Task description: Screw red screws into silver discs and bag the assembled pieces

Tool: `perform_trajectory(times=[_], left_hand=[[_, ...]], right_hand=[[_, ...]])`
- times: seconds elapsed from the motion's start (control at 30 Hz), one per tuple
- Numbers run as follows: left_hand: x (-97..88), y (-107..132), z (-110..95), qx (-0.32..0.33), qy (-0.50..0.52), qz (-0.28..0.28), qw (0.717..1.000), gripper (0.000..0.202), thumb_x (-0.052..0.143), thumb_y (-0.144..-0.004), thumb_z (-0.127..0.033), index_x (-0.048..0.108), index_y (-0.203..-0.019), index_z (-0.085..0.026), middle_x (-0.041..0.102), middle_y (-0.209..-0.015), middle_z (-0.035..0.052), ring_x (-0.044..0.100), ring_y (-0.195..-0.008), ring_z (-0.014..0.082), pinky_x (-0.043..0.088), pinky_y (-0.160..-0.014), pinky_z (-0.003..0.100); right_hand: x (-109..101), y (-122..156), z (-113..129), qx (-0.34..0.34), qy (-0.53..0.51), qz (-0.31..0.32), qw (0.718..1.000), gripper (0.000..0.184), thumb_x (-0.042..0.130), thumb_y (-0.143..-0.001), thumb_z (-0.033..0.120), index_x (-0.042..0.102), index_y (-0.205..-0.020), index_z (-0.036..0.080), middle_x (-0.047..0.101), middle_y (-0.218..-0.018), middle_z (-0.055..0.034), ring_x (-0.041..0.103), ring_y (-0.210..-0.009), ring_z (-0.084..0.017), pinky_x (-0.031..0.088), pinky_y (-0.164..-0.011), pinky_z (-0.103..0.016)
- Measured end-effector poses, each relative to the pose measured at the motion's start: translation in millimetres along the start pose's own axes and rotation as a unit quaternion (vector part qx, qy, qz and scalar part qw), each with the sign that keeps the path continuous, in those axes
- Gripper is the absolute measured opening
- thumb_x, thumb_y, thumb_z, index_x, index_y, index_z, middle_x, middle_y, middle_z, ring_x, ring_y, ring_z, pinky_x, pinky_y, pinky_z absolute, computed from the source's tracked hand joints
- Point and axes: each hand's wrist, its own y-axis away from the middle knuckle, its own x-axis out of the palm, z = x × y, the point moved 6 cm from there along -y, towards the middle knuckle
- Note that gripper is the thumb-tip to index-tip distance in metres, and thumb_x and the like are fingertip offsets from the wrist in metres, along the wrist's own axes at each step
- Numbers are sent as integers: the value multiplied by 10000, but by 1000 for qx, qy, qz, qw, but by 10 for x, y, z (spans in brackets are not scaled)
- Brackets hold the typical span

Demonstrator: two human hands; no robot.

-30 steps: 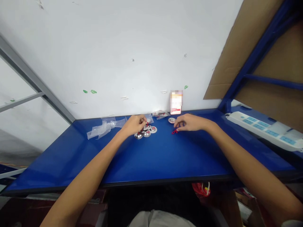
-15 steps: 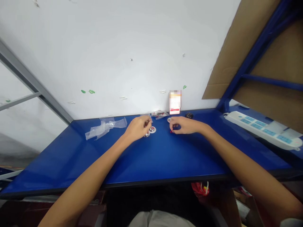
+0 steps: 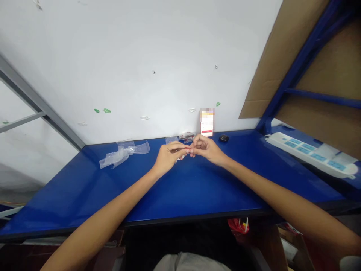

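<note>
My left hand (image 3: 169, 155) and my right hand (image 3: 205, 148) meet fingertip to fingertip above the blue table (image 3: 191, 188). Pinched between them is a small red piece (image 3: 187, 148), mostly covered by the fingers. Both hands are closed on it. Below my left fingertips, shiny white and silvery discs (image 3: 179, 159) show in part; the hand hides the rest. Behind the hands, against the wall, lies a clear bag of small red and silver pieces (image 3: 186, 136).
A lit phone (image 3: 207, 124) leans on the wall, with a small black object (image 3: 223, 138) to its right. Crumpled clear plastic bags (image 3: 124, 153) lie on the left. A white power strip (image 3: 311, 154) runs along the right side beside the blue frame (image 3: 293, 67).
My right hand has moved left with the small red piece and now touches my left hand. My left hand has shifted slightly right to meet it.
</note>
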Motion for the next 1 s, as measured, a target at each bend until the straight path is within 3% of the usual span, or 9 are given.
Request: perform_trajectory(times=[0.1,0.13,0.2,0.3,0.37,0.5,0.63,0.8,1.0], left_hand=[[-77,-34,7,-13,28,-37,999,342,803,-928,-493,855,-1063,-183,800,-1025,94,725,-804,180,594,-708,285],[-98,-45,7,-13,37,-46,998,352,794,-934,-500,850,-1057,-174,805,-1045,103,734,-841,193,595,-709,281],[-117,-63,22,-23,49,-45,998,385,788,-933,-517,844,-1069,-162,805,-1075,115,720,-818,189,577,-652,267],[-127,-68,69,-45,33,-32,998,427,771,-943,-531,847,-1178,-184,787,-1024,96,599,-643,123,475,-525,232],[-131,-64,83,-44,8,-26,999,430,736,-972,-527,835,-1255,-219,760,-1021,81,524,-589,93,426,-504,225],[-114,-56,60,-17,-39,-7,999,409,684,-1011,-511,816,-1315,-271,735,-1077,78,514,-576,80,433,-524,230],[-85,-45,55,-22,-39,-2,999,367,748,-966,-486,845,-1243,-266,763,-1077,79,565,-593,95,450,-519,230],[-64,-29,114,-92,7,-16,996,403,884,-833,-461,846,-1141,-204,800,-920,80,599,-566,124,459,-481,236],[-64,-32,93,-81,-31,1,996,338,859,-847,-494,844,-1008,-197,705,-657,27,598,-512,137,434,-450,230]], right_hand=[[-268,-35,-8,-17,155,-21,988,314,735,-968,540,640,-996,242,790,-1026,-66,755,-928,-228,595,-851,-378],[-400,-42,-19,-18,255,-34,966,270,688,-1003,503,677,-995,234,790,-1041,-74,745,-950,-235,578,-870,-373],[-653,-46,-61,-15,440,-53,896,192,695,-991,408,726,-1027,222,787,-1082,-91,725,-992,-258,544,-878,-365],[-949,-40,-230,46,543,-72,835,280,681,-1000,404,737,-1165,185,782,-1172,-126,727,-992,-263,526,-825,-340],[-1023,-42,-365,86,565,-67,818,380,685,-997,486,739,-1203,171,788,-1170,-131,734,-976,-262,519,-794,-328],[-1032,-65,-544,148,554,-82,815,334,714,-963,495,797,-1115,209,818,-1052,-75,747,-913,-237,503,-738,-305],[-1050,-87,-570,183,525,-104,825,223,787,-892,421,830,-994,227,833,-967,-49,761,-860,-210,500,-703,-275],[-1121,-62,-455,186,515,-114,829,187,769,-880,356,828,-984,212,847,-958,-63,782,-879,-229,503,-704,-282],[-1164,-22,-223,158,544,-143,811,171,735,-902,359,838,-947,229,846,-963,-78,781,-903,-267,535,-741,-317]])
